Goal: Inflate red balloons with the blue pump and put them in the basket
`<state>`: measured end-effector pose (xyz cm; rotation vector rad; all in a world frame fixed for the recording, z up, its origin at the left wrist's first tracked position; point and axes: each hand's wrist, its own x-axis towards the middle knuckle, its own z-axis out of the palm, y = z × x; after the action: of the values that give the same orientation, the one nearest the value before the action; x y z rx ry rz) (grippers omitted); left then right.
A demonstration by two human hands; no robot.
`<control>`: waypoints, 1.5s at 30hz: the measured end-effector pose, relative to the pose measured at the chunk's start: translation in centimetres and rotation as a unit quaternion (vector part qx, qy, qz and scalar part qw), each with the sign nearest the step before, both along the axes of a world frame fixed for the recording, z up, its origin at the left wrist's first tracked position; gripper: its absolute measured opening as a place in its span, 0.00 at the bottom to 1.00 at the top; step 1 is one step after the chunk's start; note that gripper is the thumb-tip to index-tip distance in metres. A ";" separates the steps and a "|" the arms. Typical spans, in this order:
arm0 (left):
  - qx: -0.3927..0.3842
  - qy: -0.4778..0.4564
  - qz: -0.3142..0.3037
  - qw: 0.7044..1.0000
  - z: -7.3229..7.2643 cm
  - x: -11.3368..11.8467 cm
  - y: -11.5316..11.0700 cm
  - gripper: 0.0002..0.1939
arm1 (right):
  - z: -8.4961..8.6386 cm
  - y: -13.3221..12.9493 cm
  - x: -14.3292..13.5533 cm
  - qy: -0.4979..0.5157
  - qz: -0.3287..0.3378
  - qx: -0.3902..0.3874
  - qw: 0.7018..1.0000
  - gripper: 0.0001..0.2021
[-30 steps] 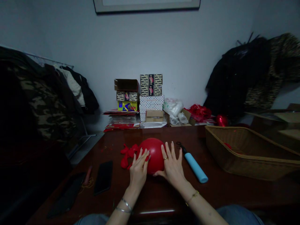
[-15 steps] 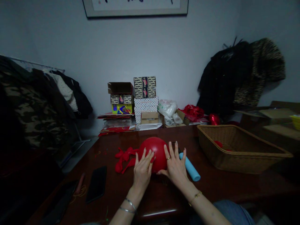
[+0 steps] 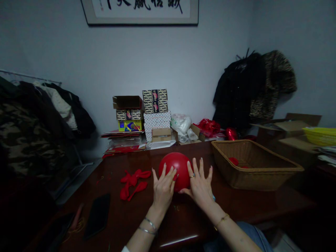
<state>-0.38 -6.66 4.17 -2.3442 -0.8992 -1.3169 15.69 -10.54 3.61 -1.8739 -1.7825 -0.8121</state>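
Note:
An inflated red balloon (image 3: pixel 175 162) rests at the middle of the dark wooden table. On its near left side is my left hand (image 3: pixel 164 185), its thumb and forefinger closed at a small red bit, apparently the balloon's neck. My right hand (image 3: pixel 201 183) steadies the right side of the balloon, thumb low against it, the other fingers spread. Several limp red balloons (image 3: pixel 133 179) lie to the left of my left hand. Almost all of the light blue tube is hidden behind my right hand; only a sliver (image 3: pixel 214 198) shows.
A wicker basket (image 3: pixel 258 171) with a few red pieces inside stands at the right. A black phone (image 3: pixel 97 216) and a brownish-red stick (image 3: pixel 77 216) with string lie front left. Stacked boxes (image 3: pixel 156 120) and plastic bags (image 3: pixel 181 124) line the back.
The view has shifted to the right and tilted up slightly. Both hands keep nearly the same pose on the balloon. The light blue tube has become mostly covered by my right hand.

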 end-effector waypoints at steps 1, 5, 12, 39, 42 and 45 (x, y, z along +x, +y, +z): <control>0.004 0.000 -0.003 1.000 0.2 0.4 0.0 0.21 | 0.1 -0.1 0.3 0.002 -0.003 0.002 1.000 0.52; 0.008 0.003 -0.021 1.000 0.8 2.3 0.1 0.20 | 0.4 -0.4 1.8 0.014 -0.013 0.014 1.000 0.52; 0.012 0.000 -0.063 0.998 1.9 6.0 0.4 0.20 | 1.4 -1.0 5.2 0.021 -0.049 0.025 0.998 0.54; -0.014 -0.029 -0.160 0.987 6.7 18.6 1.7 0.17 | 5.4 -1.6 16.1 0.017 -0.167 0.071 0.983 0.54; -0.018 -0.034 -0.171 0.984 7.2 19.9 1.7 0.18 | 5.7 -1.6 17.1 0.020 -0.186 0.074 0.980 0.55; -0.016 -0.034 -0.183 0.982 7.4 21.3 1.8 0.18 | 5.8 -1.8 18.1 0.025 -0.193 0.079 0.978 0.55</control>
<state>20.89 -4.87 11.58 -2.5912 -0.5220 -1.5360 33.78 -12.31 9.43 -2.1410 -1.2961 -0.9993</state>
